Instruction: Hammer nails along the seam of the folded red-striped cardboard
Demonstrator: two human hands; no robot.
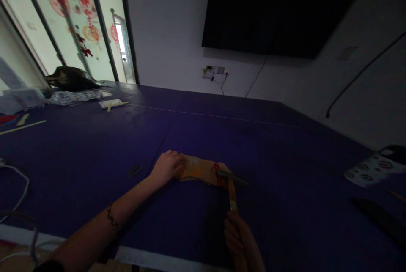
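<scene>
A hammer [232, 196] with a wooden handle and a dark metal head is in my right hand [238, 238], its fingers wrapped round the lower handle. The hammer head lies over the right end of a rough, tan-brown slab [198, 169], which looks like wood and has red marks near that end. My left hand [168, 164] grips the slab's left end, fingers curled over it. Whether the hammer head touches the slab is hard to tell. Left of my left hand, several thin dark nails [135, 171] lie loose on the purple-blue table [203, 132].
At the far left are a black bag [72, 78], plastic-wrapped items [78, 96] and a small white tray [111, 103]. A white cable [22, 172] lies at the left edge. At right are a patterned case [371, 168] and a dark flat object [377, 219].
</scene>
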